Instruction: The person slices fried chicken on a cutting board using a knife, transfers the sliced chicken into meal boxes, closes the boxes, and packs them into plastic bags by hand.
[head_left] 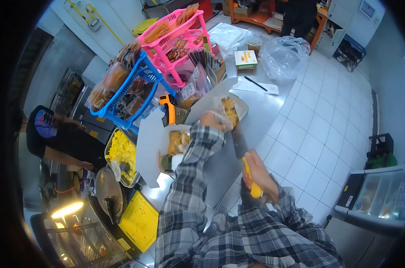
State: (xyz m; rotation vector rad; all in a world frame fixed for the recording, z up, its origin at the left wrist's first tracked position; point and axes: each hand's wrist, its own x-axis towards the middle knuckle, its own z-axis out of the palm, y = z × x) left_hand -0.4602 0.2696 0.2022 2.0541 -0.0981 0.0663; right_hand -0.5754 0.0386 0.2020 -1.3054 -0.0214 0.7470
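Note:
My left hand (212,119), in a clear plastic glove, reaches into the farther open takeaway box (241,106). Its fingers are closed against golden fried chicken pieces (230,113), partly hiding them. In my right hand (261,173) is a knife (251,181), gripped by its yellow handle with the broad blade pointing away from me. Nearer, by my left forearm, stands a second open takeaway box (149,145). It holds chicken pieces (178,142), something white and a small dark green item; my sleeve covers part of it.
A tray of yellow food (122,154) and a yellow cutting board (141,221) lie at left. Behind are blue (140,80) and pink (173,40) racks, an orange infrared thermometer (168,107), a small printed box (245,59), and a pen (255,83). Another person (64,138) stands at left.

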